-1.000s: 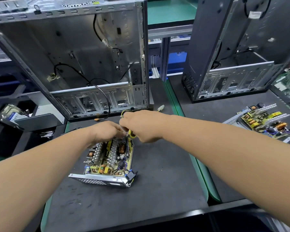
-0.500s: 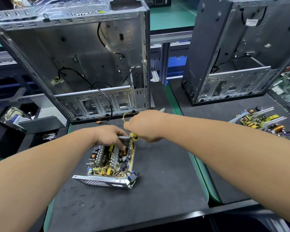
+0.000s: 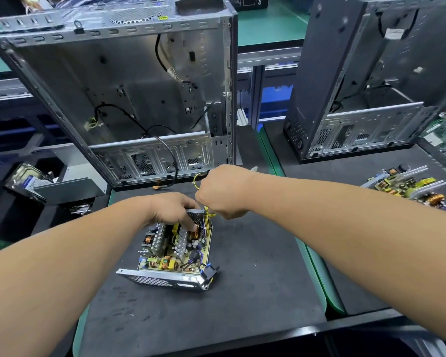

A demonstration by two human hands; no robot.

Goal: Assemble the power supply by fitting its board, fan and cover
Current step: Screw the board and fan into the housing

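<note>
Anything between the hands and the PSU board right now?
Nothing visible. The left hand already rests on the board at its far end, in the open housing. The right hand grips the yellow wires at the board's far right corner.

The right hand (image 3: 223, 193) hides what may be yellow wires (image 3: 206, 215).
</note>
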